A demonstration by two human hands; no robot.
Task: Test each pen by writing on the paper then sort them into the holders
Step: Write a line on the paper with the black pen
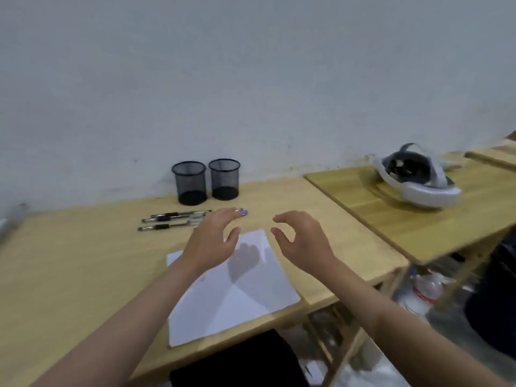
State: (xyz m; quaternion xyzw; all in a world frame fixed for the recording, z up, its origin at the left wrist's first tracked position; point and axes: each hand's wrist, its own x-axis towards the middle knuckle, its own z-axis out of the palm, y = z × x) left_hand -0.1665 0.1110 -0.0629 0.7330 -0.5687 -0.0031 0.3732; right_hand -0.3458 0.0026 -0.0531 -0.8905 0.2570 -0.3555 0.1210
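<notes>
A white sheet of paper lies on the wooden table in front of me. Three black pens lie side by side behind it to the left. Two black mesh holders, the left holder and the right holder, stand by the wall and look to hold nothing. My left hand hovers over the paper's far left corner, fingers relaxed, just right of the pens. My right hand hovers beside the paper's far right corner, fingers loosely curled and holding nothing.
A second wooden table adjoins on the right with a white headset on it. Bottles and clutter sit on the floor below the gap. A dark chair seat shows under the table's front edge.
</notes>
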